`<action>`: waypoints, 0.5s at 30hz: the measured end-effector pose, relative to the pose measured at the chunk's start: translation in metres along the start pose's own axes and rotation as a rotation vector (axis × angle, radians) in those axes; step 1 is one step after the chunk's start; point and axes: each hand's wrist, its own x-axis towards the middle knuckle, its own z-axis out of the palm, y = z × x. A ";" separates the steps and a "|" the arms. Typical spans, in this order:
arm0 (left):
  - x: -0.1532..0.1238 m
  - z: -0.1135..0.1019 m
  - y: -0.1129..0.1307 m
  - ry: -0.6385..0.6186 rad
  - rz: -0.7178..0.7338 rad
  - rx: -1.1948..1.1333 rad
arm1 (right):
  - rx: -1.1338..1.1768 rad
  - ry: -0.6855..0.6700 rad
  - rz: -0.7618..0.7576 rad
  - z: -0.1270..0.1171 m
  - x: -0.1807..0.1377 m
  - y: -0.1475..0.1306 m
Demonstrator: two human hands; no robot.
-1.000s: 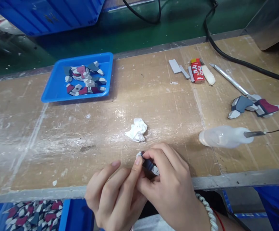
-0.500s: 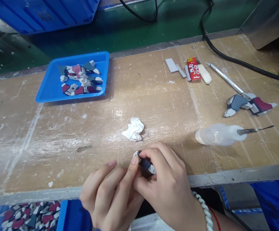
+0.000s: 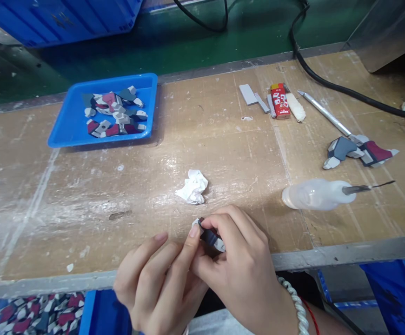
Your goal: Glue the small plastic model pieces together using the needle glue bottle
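Observation:
Both my hands meet at the near edge of the wooden bench [image 3: 223, 149]. Together they pinch a small dark blue and white plastic part [image 3: 209, 236]. My left hand [image 3: 156, 279] has its forefinger tip pressed on the part's left end, the other fingers loosely curled. My right hand [image 3: 240, 265] wraps its fingers over the part from the right and hides most of it. A crumpled white tissue [image 3: 192, 187] lies just beyond the hands.
A blue tray [image 3: 66, 125] of grey, white and maroon parts sits at the back left. To the right lie a squeeze bottle with a needle tip [image 3: 314, 195], an assembled part [image 3: 359, 151], a craft knife [image 3: 324, 114], a red lighter [image 3: 277, 100] and grey strips. A bin of parts [image 3: 38, 314] is under the bench.
The view has drifted slightly, so everything sits a little further left and up. The hands keep the same grip on the small part.

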 end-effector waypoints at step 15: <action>0.002 -0.001 0.001 -0.010 0.004 -0.016 | 0.039 -0.012 0.016 -0.001 -0.001 0.000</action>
